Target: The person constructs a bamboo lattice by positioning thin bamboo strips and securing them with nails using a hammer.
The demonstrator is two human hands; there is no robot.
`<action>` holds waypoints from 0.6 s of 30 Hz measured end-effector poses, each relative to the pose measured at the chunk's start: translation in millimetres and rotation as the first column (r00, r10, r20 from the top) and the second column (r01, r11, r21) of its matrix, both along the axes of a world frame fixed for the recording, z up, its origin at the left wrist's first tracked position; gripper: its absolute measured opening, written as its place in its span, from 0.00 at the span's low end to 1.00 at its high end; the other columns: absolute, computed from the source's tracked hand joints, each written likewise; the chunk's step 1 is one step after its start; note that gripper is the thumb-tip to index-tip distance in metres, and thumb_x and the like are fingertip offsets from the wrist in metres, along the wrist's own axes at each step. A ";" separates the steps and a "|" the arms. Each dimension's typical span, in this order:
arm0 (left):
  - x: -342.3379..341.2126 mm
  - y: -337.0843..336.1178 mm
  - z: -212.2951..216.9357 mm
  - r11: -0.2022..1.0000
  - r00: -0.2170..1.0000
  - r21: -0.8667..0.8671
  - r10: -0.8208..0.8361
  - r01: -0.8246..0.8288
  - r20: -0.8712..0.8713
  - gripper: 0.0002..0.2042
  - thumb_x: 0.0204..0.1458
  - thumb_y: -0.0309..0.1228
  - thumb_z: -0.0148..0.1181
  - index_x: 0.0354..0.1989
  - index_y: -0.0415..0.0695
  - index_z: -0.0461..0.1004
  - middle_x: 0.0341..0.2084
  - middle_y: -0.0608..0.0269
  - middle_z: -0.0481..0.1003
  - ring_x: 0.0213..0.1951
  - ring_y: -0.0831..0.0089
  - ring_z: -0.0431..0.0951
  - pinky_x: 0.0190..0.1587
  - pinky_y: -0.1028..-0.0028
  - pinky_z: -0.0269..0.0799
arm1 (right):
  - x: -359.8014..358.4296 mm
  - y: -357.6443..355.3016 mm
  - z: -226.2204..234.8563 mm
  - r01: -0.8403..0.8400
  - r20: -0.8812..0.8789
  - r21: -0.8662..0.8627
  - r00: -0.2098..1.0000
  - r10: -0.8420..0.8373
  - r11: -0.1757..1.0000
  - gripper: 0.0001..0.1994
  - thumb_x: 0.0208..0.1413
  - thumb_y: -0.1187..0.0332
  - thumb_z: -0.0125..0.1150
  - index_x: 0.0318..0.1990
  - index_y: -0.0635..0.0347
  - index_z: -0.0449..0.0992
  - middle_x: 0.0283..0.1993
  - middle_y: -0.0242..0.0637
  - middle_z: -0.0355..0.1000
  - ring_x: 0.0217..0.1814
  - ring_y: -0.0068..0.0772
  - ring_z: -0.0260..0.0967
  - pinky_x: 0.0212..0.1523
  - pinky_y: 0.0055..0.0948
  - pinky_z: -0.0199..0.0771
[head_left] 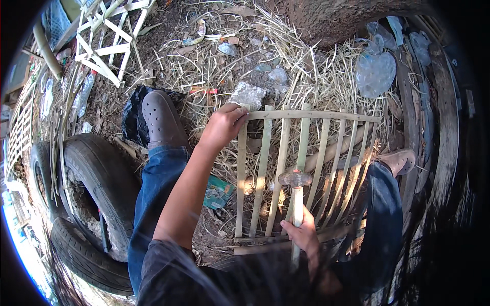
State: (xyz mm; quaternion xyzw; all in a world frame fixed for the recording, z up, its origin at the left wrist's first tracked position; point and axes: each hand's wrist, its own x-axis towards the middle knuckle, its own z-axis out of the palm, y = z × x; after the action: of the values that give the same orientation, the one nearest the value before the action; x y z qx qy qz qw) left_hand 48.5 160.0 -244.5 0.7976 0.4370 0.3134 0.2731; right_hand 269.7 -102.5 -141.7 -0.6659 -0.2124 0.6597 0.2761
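A bamboo slat frame (282,153) lies between my legs, with several upright slats joined to a crosspiece along its far edge. My left hand (225,125) is closed round the far left corner of this frame, where the end slat meets the crosspiece. In my right hand (302,232) is a hammer (295,179), gripped by its pale wooden handle. The hammer's rusty head points away from me, over the middle slats. Part of the frame's near edge is hidden behind my right hand and dark shirt.
Old tyres (97,173) are piled at the left. A bamboo lattice (109,38) stands at the far left. Straw, plastic litter and a pale stone (248,95) cover the ground beyond the frame. A tree trunk (332,18) rises at the back; wooden beams (441,107) run along the right.
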 end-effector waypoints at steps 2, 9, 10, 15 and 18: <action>1.4 -2.5 -0.2 1.000 1.000 0.021 -0.003 0.003 0.001 0.07 0.50 0.25 0.64 0.36 0.37 0.79 0.30 0.53 0.76 0.33 0.54 0.78 0.35 0.64 0.75 | 0.9 6.1 4.8 -0.003 0.029 -0.008 1.000 0.003 1.000 0.17 0.51 0.76 0.65 0.49 0.63 0.69 0.21 0.22 0.64 0.17 0.13 0.59 0.17 0.19 0.60; 7.3 -13.2 -10.7 0.991 0.992 0.117 0.058 -0.072 0.116 0.07 0.48 0.21 0.65 0.35 0.35 0.77 0.29 0.54 0.74 0.30 0.57 0.76 0.33 0.64 0.74 | -7.7 49.5 7.3 0.028 0.021 0.032 0.999 -0.029 0.999 0.12 0.54 0.71 0.64 0.44 0.65 0.71 0.27 0.27 0.70 0.27 0.17 0.64 0.29 0.23 0.68; 8.9 -15.0 -14.5 0.989 0.989 0.110 0.082 -0.096 0.122 0.07 0.47 0.21 0.66 0.35 0.35 0.77 0.29 0.55 0.74 0.30 0.57 0.76 0.33 0.64 0.73 | -9.1 54.7 -0.2 -0.012 0.080 0.121 0.997 0.002 0.993 0.12 0.54 0.70 0.64 0.42 0.65 0.71 0.27 0.28 0.70 0.28 0.18 0.64 0.30 0.24 0.69; 10.8 -17.1 -24.3 0.974 0.984 0.164 0.139 -0.157 0.115 0.08 0.44 0.21 0.67 0.33 0.35 0.77 0.30 0.56 0.73 0.32 0.57 0.74 0.35 0.63 0.71 | -23.5 96.2 -31.9 -0.184 0.242 0.467 0.967 0.075 0.865 0.12 0.54 0.66 0.65 0.36 0.64 0.70 0.23 0.31 0.64 0.26 0.20 0.60 0.28 0.27 0.66; 13.9 -19.4 -24.7 0.959 0.983 0.216 0.178 -0.185 0.052 0.08 0.44 0.21 0.67 0.33 0.36 0.77 0.30 0.58 0.74 0.34 0.58 0.74 0.38 0.63 0.70 | -37.5 122.5 -36.0 -0.122 0.199 0.438 0.979 0.036 0.890 0.10 0.56 0.67 0.64 0.35 0.63 0.70 0.22 0.30 0.63 0.25 0.21 0.58 0.28 0.27 0.64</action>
State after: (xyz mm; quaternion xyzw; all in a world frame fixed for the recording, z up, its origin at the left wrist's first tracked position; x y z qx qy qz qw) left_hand 62.4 140.6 -269.2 0.7745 0.4665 0.3959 0.1605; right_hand 232.2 20.0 -177.7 -0.6335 -0.4106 0.5387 0.3739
